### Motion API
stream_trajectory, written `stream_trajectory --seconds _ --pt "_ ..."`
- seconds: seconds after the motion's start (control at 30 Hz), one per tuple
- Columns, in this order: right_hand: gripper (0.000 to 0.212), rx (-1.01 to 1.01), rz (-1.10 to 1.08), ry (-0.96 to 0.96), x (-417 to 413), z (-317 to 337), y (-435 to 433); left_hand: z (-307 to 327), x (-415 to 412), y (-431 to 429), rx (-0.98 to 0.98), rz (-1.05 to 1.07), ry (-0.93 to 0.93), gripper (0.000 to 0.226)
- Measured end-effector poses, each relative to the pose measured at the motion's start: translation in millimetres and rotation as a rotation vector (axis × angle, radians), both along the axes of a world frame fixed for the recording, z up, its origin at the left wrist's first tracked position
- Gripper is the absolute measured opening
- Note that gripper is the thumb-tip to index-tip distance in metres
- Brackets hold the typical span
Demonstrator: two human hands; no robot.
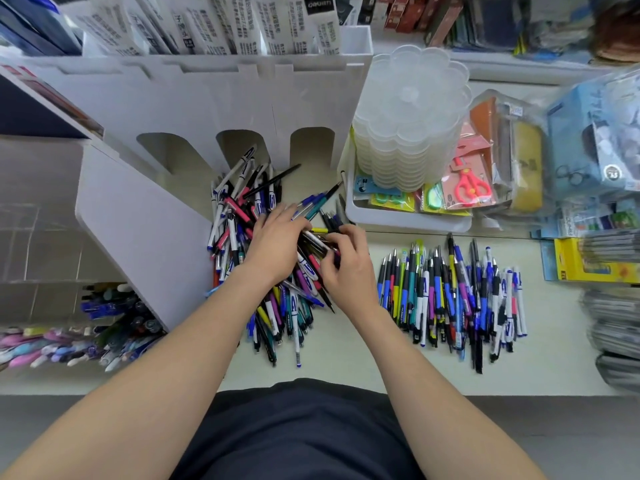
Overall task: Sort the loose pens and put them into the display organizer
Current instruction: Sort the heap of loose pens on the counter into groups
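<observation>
Loose heap of mixed plastic pens [239, 216] sits mid tabletop [349, 362], right in front of the arched slots of the white board display organizer [207, 105] at the back. The slots look bare, so no pens are filed there yet. A sorted row of blue, black and green click pens [450, 292] lies parallel toward the right side, apart from the heap.

Left hand [277, 244] is palm down on the heap with fingers bent over the pens. Its thumb is hidden, so I cannot tell if it grips anything. Right hand [348, 268] has fingers curled together, pinching pens at the heap's top right; which exact pen is unclear. The step looks like picking matching pens out of the tangle.

Risks:
- Crossed barrels and clips could snag, so pulling one pen may drag its neighbours and scatter the heap.
- Pens at the heap's near end point at the tabletop's front edge, and a nudge from a forearm could roll them off.
- Heap spill to the right could mix into the sorted row.
- Many near-identical blue-and-white barrels make a mis-sort likely.
- The stack of clear scalloped plastic trays [412, 116] in the white bin [408, 221] stands close behind the right hand, so a fast lift could knock it.
</observation>
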State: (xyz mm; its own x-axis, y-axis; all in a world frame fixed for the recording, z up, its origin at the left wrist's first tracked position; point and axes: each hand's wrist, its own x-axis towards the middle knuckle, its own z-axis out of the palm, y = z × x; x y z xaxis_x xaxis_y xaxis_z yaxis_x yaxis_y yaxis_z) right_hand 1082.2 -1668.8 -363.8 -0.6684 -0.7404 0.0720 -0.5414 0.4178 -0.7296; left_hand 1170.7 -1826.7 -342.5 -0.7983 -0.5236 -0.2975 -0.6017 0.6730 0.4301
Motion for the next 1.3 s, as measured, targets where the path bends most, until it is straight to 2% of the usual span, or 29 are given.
stream_trajectory --seconds 0.1,0.17,0.23,0.3,0.43,0.57,0.7,0.8,0.9,1.07,1.3 --pt "0.046 0.102 0.022 -0.009 -4 -3 -5 1 -2 0 0.009 0.0 0.005 0.051" --pt "0.053 0.235 0.014 0.083 -5 -8 -11 1 -5 -1 0.008 -0.007 -0.015 0.047" --pt "0.057 0.375 0.011 0.138 -7 -10 -16 3 -12 -3 0.023 -0.03 -0.085 0.047" --pt "0.064 0.471 0.032 0.088 -6 -11 -20 7 -19 -7 0.054 -0.046 -0.165 0.048" --pt "0.069 0.447 0.005 -0.015 -3 -8 -27 13 -26 -15 0.104 -0.061 -0.2 0.05" --pt "0.058 0.393 -0.03 0.047 -5 -10 -22 17 -22 -13 0.123 -0.063 -0.204 0.045" --pt "0.048 0.313 -0.055 -0.031 -5 -12 -11 20 -13 1 0.086 -0.094 -0.211 0.049" --pt "0.058 0.325 -0.065 -0.106 -1 -8 -4 20 -5 14 0.061 -0.089 -0.166 0.055" --pt "0.071 0.455 -0.079 -0.119 6 2 0 18 3 18 0.034 -0.101 -0.157 0.064" --pt "0.049 0.617 -0.06 0.091 16 5 13 24 6 23 0.028 -0.145 -0.179 0.069" --pt "0.03 0.526 0.051 0.09 20 13 31 26 7 34 0.003 -0.153 -0.186 0.066"
